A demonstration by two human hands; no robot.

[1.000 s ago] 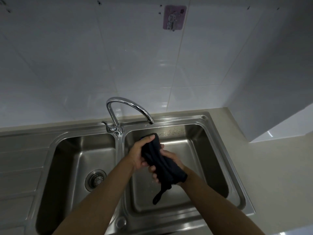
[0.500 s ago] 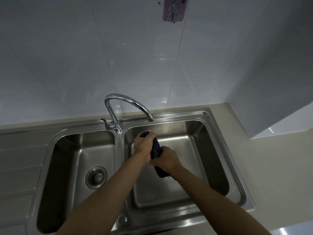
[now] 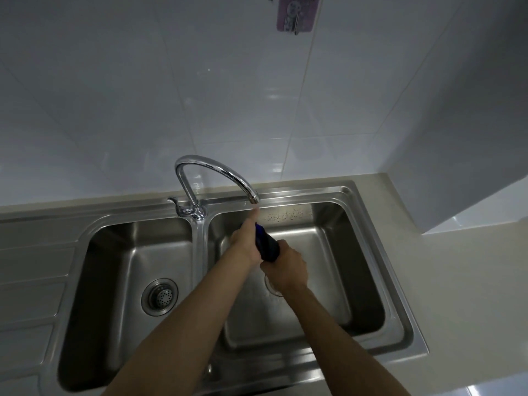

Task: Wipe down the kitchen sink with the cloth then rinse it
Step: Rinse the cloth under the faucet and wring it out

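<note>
Tightly, both hands [image 3: 287,270] round cloth [image 3: 268,247]

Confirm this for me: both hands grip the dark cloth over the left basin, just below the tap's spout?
Not quite. The head view shows the left hand and right hand gripping the dark cloth over the right basin, not the left basin. The rest holds: they are just below the tap spout.

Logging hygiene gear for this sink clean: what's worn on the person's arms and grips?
Nothing visible. The left grip and right grip are ungloved. The left forearm and right forearm are bare to the frame's bottom edge: no sleeve, watch or bracelet. Rings cannot be ruled out, as much of each grip is hidden.
</note>
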